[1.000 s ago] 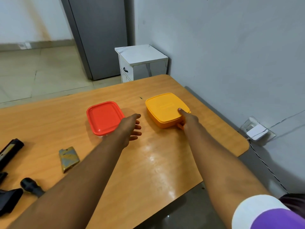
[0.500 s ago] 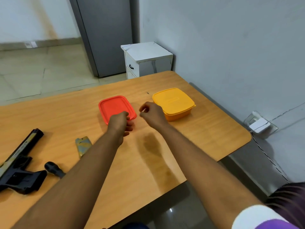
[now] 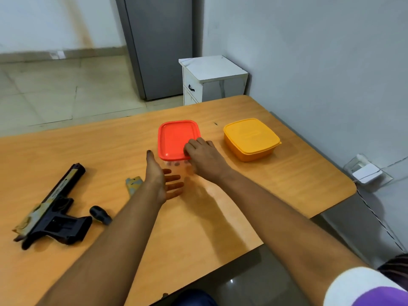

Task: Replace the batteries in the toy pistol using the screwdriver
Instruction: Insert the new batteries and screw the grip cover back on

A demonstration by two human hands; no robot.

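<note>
Toy pistol (image 3: 53, 208) lies flat on the wooden table (image 3: 287, 186), far over on the left side. It is black with worn yellow patches, and its long barrel points away toward the far edge. Just beside its grip sits the black screwdriver handle (image 3: 100, 214); the arm covers the rest of the tool. A little farther back, a small yellowish battery cover (image 3: 133, 183) lies on the table, partly hidden by the left arm.

Near the middle of the table is a clear box with a red lid (image 3: 176, 139). The right hand (image 3: 204, 156) is on the near right corner of that lid, with its fingers curled down over the edge, gripping it. Small dark things show faintly through the clear wall of the box under the lid, but they are too blurry to name.

The left hand (image 3: 160, 176) hangs open just in front of the box, palm turned toward the right, fingers spread, holding nothing. It does not touch the box.

An orange box with its lid on (image 3: 251, 138) sits to the right of the red one, well apart from both hands. Beyond the table stand a small white cabinet (image 3: 212, 79) and a tall gray fridge (image 3: 159, 45).
</note>
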